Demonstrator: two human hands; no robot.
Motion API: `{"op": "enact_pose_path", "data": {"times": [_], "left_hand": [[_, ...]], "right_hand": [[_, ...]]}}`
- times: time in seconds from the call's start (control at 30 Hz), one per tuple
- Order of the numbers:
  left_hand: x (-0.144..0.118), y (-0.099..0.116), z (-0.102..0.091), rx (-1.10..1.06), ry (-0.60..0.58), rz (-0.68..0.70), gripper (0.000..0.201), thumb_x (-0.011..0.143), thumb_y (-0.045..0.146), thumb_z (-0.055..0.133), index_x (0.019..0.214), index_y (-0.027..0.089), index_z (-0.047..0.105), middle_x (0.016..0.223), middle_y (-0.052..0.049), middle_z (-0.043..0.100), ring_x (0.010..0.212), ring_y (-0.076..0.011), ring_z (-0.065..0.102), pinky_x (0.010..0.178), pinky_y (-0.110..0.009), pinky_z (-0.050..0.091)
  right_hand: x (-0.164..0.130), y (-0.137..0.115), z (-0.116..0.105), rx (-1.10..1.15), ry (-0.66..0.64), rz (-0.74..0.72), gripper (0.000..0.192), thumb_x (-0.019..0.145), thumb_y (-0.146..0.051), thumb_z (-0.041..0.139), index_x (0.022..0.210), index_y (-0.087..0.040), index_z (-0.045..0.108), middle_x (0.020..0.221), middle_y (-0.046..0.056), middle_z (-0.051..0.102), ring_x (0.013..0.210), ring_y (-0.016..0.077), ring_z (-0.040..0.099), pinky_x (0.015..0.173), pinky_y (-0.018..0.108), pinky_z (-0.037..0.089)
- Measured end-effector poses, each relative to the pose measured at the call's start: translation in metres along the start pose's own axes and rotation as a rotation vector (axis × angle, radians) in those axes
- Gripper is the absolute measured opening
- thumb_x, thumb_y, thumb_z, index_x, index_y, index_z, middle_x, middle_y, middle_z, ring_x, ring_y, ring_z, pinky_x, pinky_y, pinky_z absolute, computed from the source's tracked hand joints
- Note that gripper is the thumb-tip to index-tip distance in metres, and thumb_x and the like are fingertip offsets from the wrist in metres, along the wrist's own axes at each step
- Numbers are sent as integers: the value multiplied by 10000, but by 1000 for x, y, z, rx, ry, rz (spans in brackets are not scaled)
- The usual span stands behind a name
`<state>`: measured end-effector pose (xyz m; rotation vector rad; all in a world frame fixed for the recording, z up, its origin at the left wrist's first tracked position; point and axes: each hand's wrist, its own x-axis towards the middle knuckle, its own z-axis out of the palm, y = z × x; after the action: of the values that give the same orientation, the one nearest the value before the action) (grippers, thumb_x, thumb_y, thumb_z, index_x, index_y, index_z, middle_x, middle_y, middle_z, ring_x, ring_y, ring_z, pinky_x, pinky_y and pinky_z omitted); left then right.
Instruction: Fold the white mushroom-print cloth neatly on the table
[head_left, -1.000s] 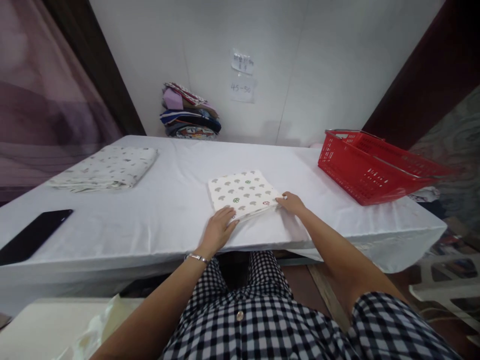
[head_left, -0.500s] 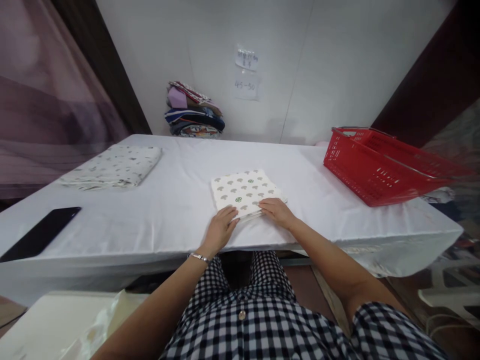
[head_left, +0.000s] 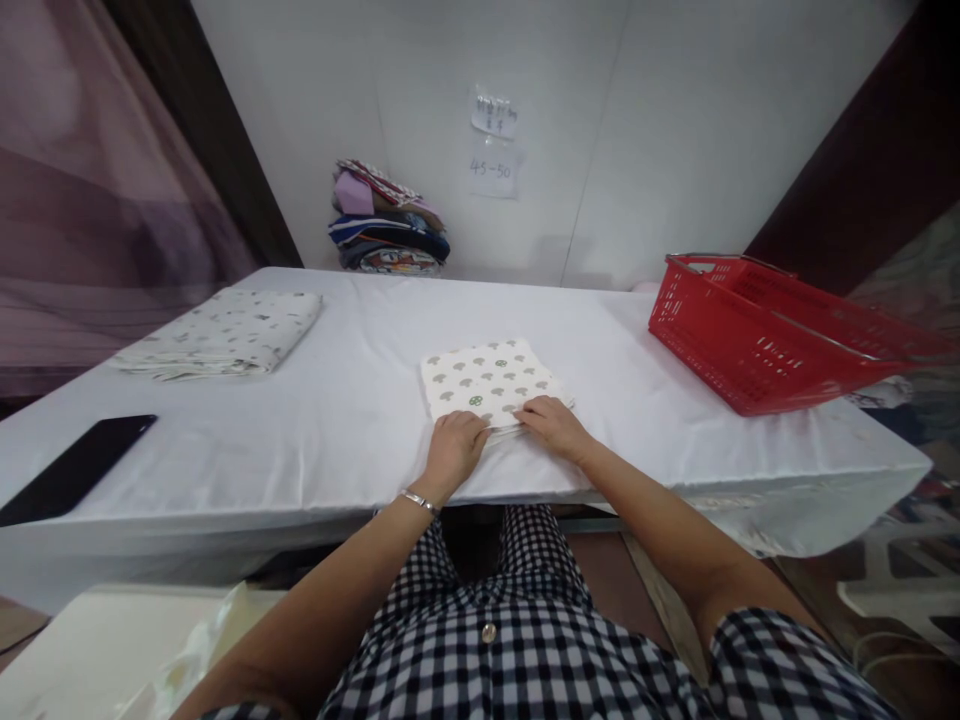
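A folded white cloth (head_left: 487,378) printed with grey shapes and a few green marks lies on the white-covered table (head_left: 360,400) in front of me. My left hand (head_left: 455,447) has its fingers curled over the cloth's near edge, towards the left. On the right part of the same edge, my right hand (head_left: 553,426) closes its fingers on the cloth, and loose layers show beneath. Both thumbs are partly hidden at the edge.
Another folded printed cloth (head_left: 225,335) lies at the table's left, with a black phone (head_left: 79,470) nearer me. A red basket (head_left: 757,335) stands at the right. Behind the table, folded fabrics (head_left: 390,225) are stacked against the wall beneath paper signs (head_left: 493,168).
My left hand has slid right along the cloth's near edge, closer to my right hand, and its fingers curl more. The right hand and the cloth have hardly moved.
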<state>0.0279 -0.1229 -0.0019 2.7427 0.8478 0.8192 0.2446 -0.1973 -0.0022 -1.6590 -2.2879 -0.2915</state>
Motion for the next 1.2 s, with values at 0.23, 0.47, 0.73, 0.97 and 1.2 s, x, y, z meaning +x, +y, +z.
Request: {"op": "enact_pose_path", "data": {"times": [0.23,0.47,0.73,0.97,1.2], "left_hand": [[-2,3,3,54,12,-14,187,896,269,465,860,188,630,857,-67,618,858,-221,540,778,-377,400],[-4,-3,1,88,13,101,191,889,309,499,966,199,635,876,-54,633,860,-206,544,801,-369,389],[-9,-8,3,80,23,143,214,901,292,478,1000,203,646,902,-60,643,890,-207,535,842,-373,390],[-12,-13,7,22,-1,118,234,890,291,497,1065,222,637,956,-73,634,954,-215,538,854,-379,404],[-20,-22,5,-13,-1,156,266,896,249,473,1118,218,615,1043,-79,635,1028,-218,537,901,-393,409]], "right_hand": [[4,9,11,-75,43,-41,243,899,-127,436,1026,-159,641,980,93,618,894,191,509,775,303,380],[-6,7,18,-90,123,-61,247,902,-115,420,1033,-158,625,958,92,618,875,198,492,747,315,375],[-15,3,10,-31,128,-80,261,930,-225,416,1088,-147,607,995,107,609,897,205,490,789,337,385],[-12,7,14,-8,71,-12,285,939,-227,389,1098,-183,621,1015,96,620,919,203,500,825,349,376],[-14,11,7,-2,11,41,281,924,-236,423,1104,-177,630,1049,92,631,967,207,526,863,330,384]]}}
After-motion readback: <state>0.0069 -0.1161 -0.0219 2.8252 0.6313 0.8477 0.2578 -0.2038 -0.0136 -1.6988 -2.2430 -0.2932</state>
